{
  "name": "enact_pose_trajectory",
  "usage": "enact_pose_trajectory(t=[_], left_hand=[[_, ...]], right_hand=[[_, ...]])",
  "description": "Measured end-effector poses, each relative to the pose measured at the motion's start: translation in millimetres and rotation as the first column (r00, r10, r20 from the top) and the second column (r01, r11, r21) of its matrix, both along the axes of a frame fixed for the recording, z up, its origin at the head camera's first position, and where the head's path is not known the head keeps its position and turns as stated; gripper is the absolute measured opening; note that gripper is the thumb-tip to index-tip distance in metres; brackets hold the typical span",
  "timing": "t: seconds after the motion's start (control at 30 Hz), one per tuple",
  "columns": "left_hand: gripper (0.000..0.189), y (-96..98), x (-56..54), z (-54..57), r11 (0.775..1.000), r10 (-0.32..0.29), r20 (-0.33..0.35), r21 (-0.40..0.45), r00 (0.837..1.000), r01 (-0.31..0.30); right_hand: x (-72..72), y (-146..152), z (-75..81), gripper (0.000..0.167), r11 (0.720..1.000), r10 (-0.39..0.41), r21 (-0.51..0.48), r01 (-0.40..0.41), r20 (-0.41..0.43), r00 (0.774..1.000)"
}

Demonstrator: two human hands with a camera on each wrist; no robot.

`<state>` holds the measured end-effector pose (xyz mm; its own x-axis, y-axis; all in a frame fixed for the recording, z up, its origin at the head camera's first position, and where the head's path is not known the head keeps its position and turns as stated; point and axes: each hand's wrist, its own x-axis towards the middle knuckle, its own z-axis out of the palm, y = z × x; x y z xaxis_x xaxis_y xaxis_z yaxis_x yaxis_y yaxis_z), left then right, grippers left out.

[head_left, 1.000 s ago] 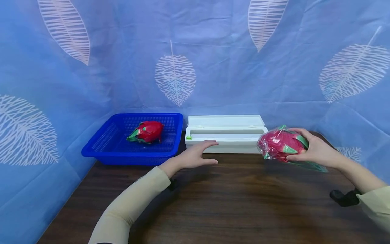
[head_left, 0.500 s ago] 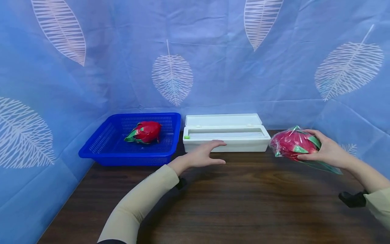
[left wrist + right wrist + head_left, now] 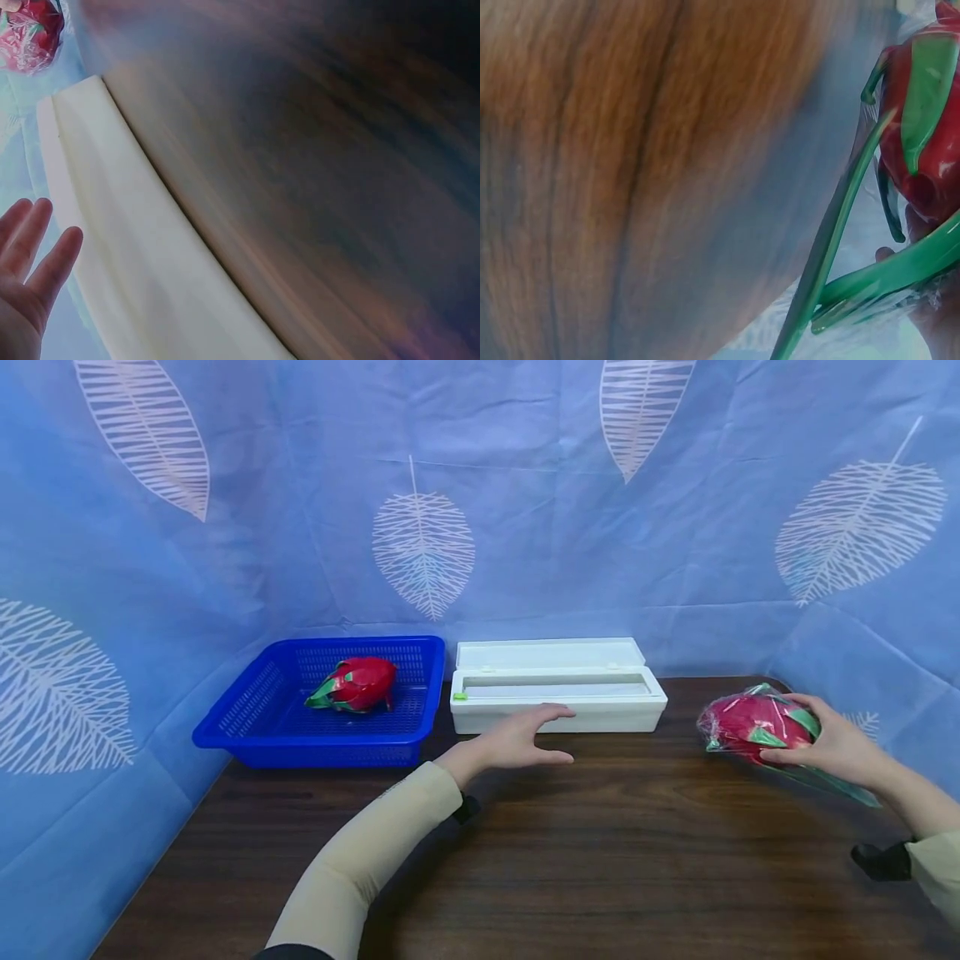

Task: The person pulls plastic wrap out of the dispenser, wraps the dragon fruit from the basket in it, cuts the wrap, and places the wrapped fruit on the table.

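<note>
My right hand grips a dragon fruit wrapped in clear plastic film, at the right side of the table. In the right wrist view the dragon fruit shows red skin and long green scales under the film. The left hand is held with fingers and thumb apart in front of a long white box, holding nothing; the left wrist view shows its spread fingers beside that box. The box's lid stands raised at the back, and a light green piece sits at its left end.
A blue plastic basket stands at the back left with an unwrapped dragon fruit in it. Behind everything hangs a blue curtain with white leaf prints. The table is dark wood.
The right hand has carried the wrapped dragon fruit to the right and down, away from the white box. My left hand has drifted slightly right, still spread.
</note>
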<state>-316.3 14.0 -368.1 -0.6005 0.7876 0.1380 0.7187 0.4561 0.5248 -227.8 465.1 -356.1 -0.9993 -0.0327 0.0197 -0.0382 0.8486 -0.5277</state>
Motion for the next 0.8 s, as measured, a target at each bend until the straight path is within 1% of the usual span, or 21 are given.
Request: enact_pose_trajectory(t=[0.1, 0.23, 0.37, 0.5, 0.73, 0.8], left_hand=[[0.075, 4.7, -0.7, -2.0, 1.000, -0.017, -0.017, -0.007, 1.000, 0.017], [0.074, 9.5, -0.9, -5.4, 0.999, -0.030, -0.012, -0.019, 0.999, 0.030], [0.074, 12.7, -1.2, -9.0, 0.999, -0.026, -0.014, -0.030, 1.000, 0.026], [0.075, 14.2, -1.7, -10.9, 0.999, -0.017, -0.018, -0.032, 1.000, 0.016], [0.074, 12.5, -3.0, -9.3, 1.000, -0.007, 0.013, -0.016, 1.000, 0.007], [0.074, 11.5, -3.7, -9.6, 1.000, -0.006, 0.012, -0.012, 1.000, 0.007]], right_hand=[[0.5, 8.2, -5.7, 0.104, 1.000, -0.011, 0.015, 0.011, 0.004, 1.000], [1.0, 15.8, -12.2, 0.103, 0.999, -0.015, 0.032, 0.015, 0.004, 1.000], [1.5, 19.5, -16.3, 0.103, 0.999, -0.034, 0.033, 0.033, 0.012, 0.999], [1.8, 22.4, -17.9, 0.105, 0.999, -0.039, 0.025, 0.038, 0.022, 0.999], [1.3, 27.1, -16.7, 0.107, 0.999, -0.012, 0.046, 0.012, 0.010, 1.000], [0.2, 27.0, -15.1, 0.107, 0.999, -0.010, 0.050, 0.009, 0.011, 1.000]])
